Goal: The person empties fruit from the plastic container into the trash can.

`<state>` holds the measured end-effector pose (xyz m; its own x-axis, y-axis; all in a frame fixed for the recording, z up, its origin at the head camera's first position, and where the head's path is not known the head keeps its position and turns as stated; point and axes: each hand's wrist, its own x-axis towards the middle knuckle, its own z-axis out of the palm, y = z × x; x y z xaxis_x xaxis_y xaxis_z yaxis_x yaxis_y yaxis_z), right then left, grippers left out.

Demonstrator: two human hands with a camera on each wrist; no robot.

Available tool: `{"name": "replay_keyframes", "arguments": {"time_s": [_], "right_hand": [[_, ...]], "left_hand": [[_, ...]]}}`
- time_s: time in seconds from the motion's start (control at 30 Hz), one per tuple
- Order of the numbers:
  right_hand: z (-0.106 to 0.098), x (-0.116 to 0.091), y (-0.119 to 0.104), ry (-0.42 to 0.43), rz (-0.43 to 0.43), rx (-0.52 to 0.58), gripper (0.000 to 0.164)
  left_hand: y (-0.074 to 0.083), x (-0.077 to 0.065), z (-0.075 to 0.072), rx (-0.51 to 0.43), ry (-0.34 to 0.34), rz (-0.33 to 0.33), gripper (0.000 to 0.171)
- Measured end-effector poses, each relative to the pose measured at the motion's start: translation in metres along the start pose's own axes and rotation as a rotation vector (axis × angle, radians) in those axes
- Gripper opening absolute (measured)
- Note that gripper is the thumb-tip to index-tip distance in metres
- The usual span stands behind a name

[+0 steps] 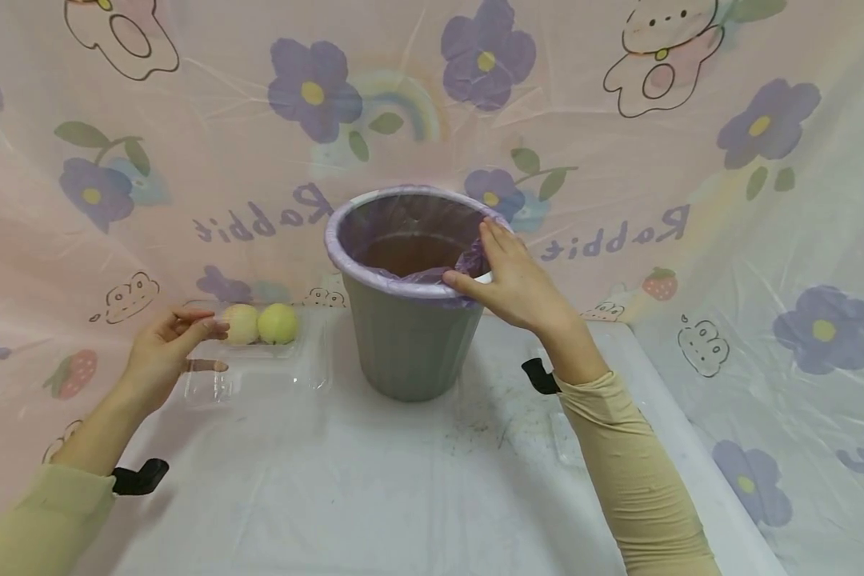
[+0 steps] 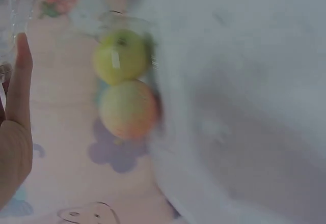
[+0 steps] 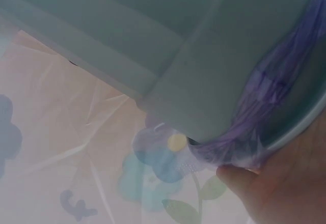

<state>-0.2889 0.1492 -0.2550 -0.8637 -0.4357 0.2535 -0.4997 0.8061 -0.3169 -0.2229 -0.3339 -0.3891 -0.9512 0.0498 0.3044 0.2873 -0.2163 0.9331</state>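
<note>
A grey-green bin (image 1: 412,344) stands upright, lined with a thin purple bag (image 1: 374,278) folded over most of its rim. My right hand (image 1: 514,280) rests over the bin's right rim, fingers straight and thumb spread along the edge. Bunched purple film lies between them, and a bit of bare white rim shows. In the right wrist view the bag (image 3: 265,89) hangs in a gathered strip beside my thumb. My left hand (image 1: 162,344) pinches a clear plastic container (image 1: 277,374). Two round fruits, one yellow-green (image 1: 278,324) and one paler with a pink blush (image 2: 129,109), sit beyond it.
More clear plastic packaging (image 1: 567,440) lies on the right side of the white table (image 1: 346,496), partly behind my right arm. Dark scuffs mark the surface near the bin. A printed pink curtain (image 1: 403,96) hangs close behind the bin and fruits.
</note>
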Motion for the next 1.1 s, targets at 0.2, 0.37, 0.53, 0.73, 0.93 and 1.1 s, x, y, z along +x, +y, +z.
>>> {"name": "replay_keyframes", "arguments": {"time_s": [0.2, 0.37, 0.53, 0.73, 0.93, 1.1], "right_hand": [[0.000, 0.000, 0.000, 0.001, -0.004, 0.001, 0.114], [0.000, 0.001, 0.000, 0.001, -0.006, 0.000, 0.114], [0.001, 0.000, -0.001, 0.000, -0.006, 0.006, 0.114], [0.001, -0.001, -0.001, 0.002, -0.009, 0.004, 0.114], [0.001, -0.001, -0.001, 0.002, -0.009, 0.009, 0.114], [0.001, 0.000, 0.000, 0.003, -0.015, 0.006, 0.114]], "left_hand": [[-0.016, -0.006, -0.023, 0.250, -0.042, -0.144, 0.015], [-0.027, -0.011, -0.041, 0.415, -0.102, -0.247, 0.013], [-0.036, -0.015, -0.052, 0.444, -0.168, -0.281, 0.014], [-0.041, -0.019, -0.063, 0.488, -0.130, -0.316, 0.022], [-0.043, -0.021, -0.076, 0.625, -0.115, -0.328, 0.036], [-0.045, -0.022, -0.084, 0.679, -0.132, -0.365, 0.046]]}}
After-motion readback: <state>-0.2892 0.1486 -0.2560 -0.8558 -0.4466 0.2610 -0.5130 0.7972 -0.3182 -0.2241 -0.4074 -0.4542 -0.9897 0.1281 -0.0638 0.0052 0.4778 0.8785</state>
